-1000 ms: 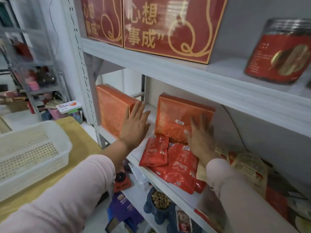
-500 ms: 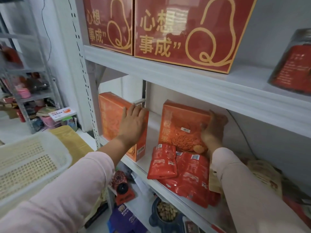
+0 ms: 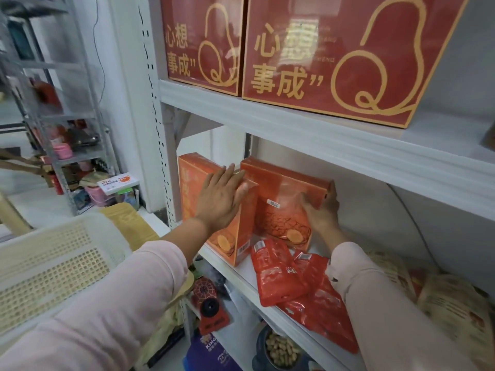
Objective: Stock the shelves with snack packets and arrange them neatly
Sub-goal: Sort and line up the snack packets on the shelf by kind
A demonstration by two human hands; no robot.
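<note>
Head view: white shelf (image 3: 235,274) bears packets (image 3: 278,279); possibly metal rack (image 3: 80,156) beyond.

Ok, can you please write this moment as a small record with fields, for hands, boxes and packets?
left hand: flat on left orange box, fingers straight
right hand: grips right edge of right orange box
boxes: upright, side by side on middle shelf
red packets: lying flat in front of right orange box
white basket: lower left
</note>
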